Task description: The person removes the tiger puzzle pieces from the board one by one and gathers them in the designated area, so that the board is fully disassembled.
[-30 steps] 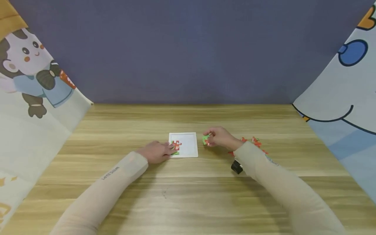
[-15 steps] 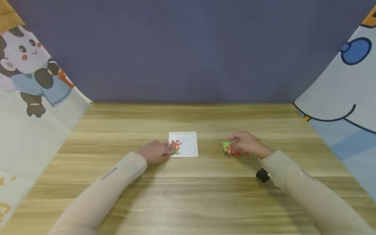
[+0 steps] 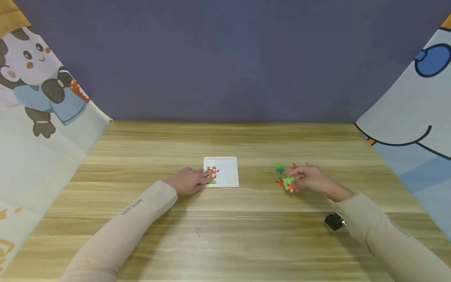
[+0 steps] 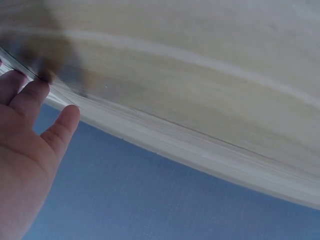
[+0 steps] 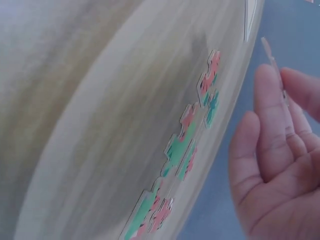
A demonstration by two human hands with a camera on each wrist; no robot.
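My left hand (image 3: 188, 181) rests with fingers extended on the left edge of a white square puzzle tray (image 3: 228, 185). Its fingertips touch red and green jigsaw pieces (image 3: 213, 170) fitted in the tray's lower left, partly covering them. In the left wrist view those fingers (image 4: 31, 100) lie along the tabletop. My right hand (image 3: 312, 181) pinches a green and red jigsaw piece (image 3: 288, 182) between thumb and fingers, above the table at the right. The right wrist view shows this piece (image 5: 267, 50) edge-on, so its print is hidden there.
Several loose jigsaw pieces (image 3: 280, 169) lie around and partly behind the right hand; the right wrist view shows them in a row (image 5: 181, 145). A small black device (image 3: 333, 221) hangs at the right wrist. A dark blue panel (image 3: 225, 62) rises behind the wooden table (image 3: 225, 235).
My right hand has carried the pinched jigsaw piece rightward, from beside the tray to the loose pieces, uncovering some of them. My left hand has stayed on the tray.
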